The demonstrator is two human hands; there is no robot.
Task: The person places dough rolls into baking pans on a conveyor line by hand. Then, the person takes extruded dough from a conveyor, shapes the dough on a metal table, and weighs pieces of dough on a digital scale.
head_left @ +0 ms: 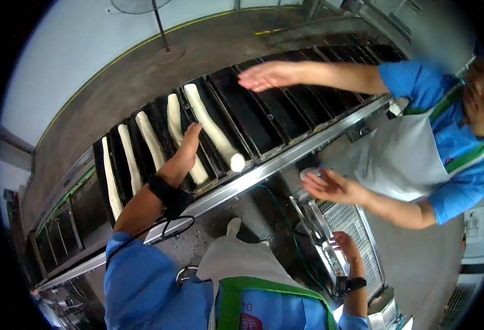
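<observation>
My left hand (186, 151) is stretched flat over a long pale dough roll (174, 113) in a black pan. It covers the roll's middle; whether the palm presses on it I cannot tell. To its right lies a thicker dough roll (209, 120), its near end at the pan's front edge. Three thinner rolls lie to the left, among them one dough roll (150, 137) beside my wrist. Low on the right, my right hand (344, 245) hangs open with nothing in it, close to a metal frame (322, 231).
A co-worker in a blue shirt and pale apron (388, 148) stands at the right. One of their hands (272, 76) is above the black pans (286, 113), the other (333, 187) nearer me. A metal rail (225, 192) edges the pan line; a stand fan (162, 27) stands beyond.
</observation>
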